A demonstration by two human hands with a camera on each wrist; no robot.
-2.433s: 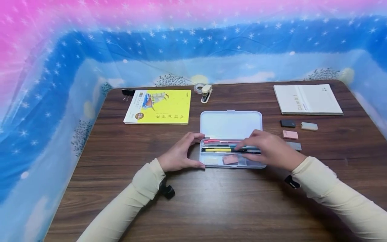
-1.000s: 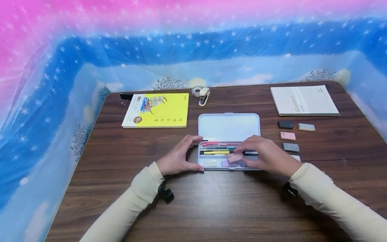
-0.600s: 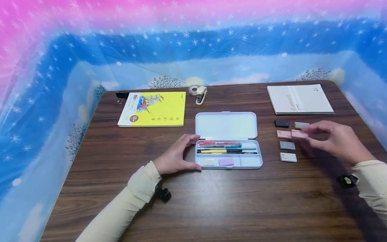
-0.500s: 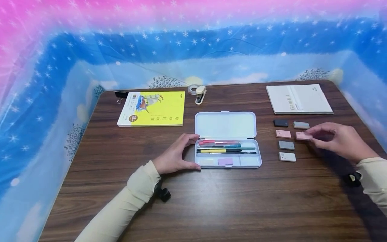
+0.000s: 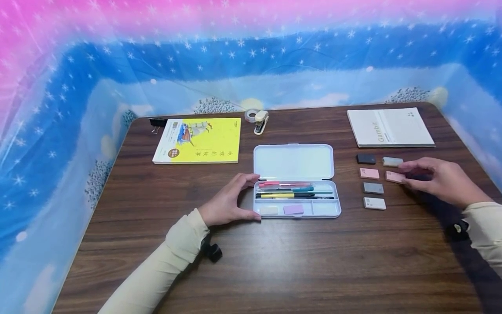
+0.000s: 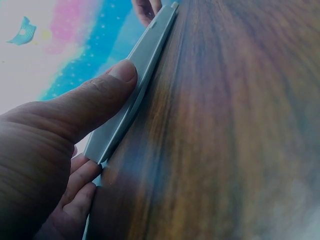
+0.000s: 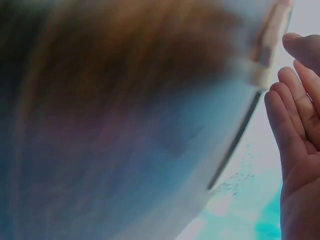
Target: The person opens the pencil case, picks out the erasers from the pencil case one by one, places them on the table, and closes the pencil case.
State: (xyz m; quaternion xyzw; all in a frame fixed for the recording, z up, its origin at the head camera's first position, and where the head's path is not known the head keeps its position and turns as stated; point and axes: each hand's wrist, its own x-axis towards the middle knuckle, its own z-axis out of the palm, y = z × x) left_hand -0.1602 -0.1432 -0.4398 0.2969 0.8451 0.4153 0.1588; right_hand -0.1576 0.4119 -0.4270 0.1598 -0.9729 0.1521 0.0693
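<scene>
While the left hand grips the near end of the open pencil case, thumb on its front edge and fingers at the back corner, the right hand lies well apart. Its thumb and forefinger are parted, tips just beside a pink eraser on the table; cannot tell whether the thumb touches it.

A second ago that eraser was pinched above the case; now it lies flat left of the right thumb. Left hand's hold unchanged.

Count, left of the right fingertips: six erasers on the table. Column of four: black eraser, second pink eraser, grey eraser, white eraser. Beside the right forefinger: pale eraser, plus the first pink.

Right of the left thumb, inside the case: two, whitish eraser and lilac eraser. Pens behind them overlap; number unclear.

Beyond the left hand: one yellow book, one stapler. Beyond the right: one white notebook.
</scene>
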